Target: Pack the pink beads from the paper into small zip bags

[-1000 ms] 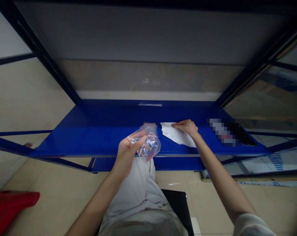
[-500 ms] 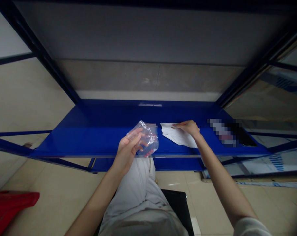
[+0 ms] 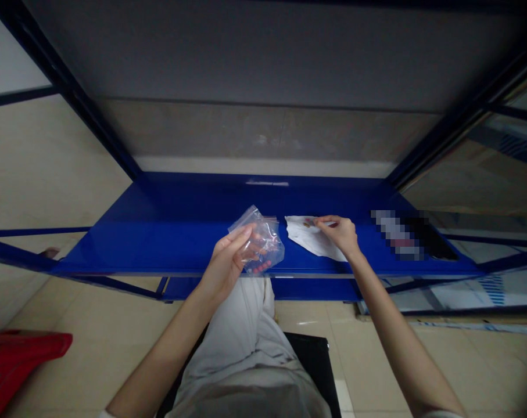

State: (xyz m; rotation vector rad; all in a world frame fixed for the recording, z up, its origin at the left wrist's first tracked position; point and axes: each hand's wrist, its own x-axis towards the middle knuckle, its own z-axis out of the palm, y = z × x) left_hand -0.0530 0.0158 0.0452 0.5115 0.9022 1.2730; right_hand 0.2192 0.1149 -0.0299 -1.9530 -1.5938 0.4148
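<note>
My left hand [image 3: 226, 260] holds up a small clear plastic bag [image 3: 260, 240] with a few small reddish pieces inside, just above the front edge of a blue metal shelf [image 3: 158, 232]. My right hand [image 3: 340, 232] rests on a white sheet of paper [image 3: 310, 237] lying on the shelf. Its fingertips are pinched together over a few tiny coloured bits [image 3: 309, 222] on the paper's far edge; what is in the pinch is too small to make out.
A dark flat object [image 3: 424, 238], partly blurred out, lies on the shelf to the right. A red plastic stool [image 3: 14, 354] stands on the tiled floor at the lower left. Dark blue rack uprights [image 3: 71, 93] frame both sides. A black seat [image 3: 311, 360] is below me.
My left hand has raised the clear bag slightly and turned it more open-side up. My right hand has slid a little right along the paper's far edge.
</note>
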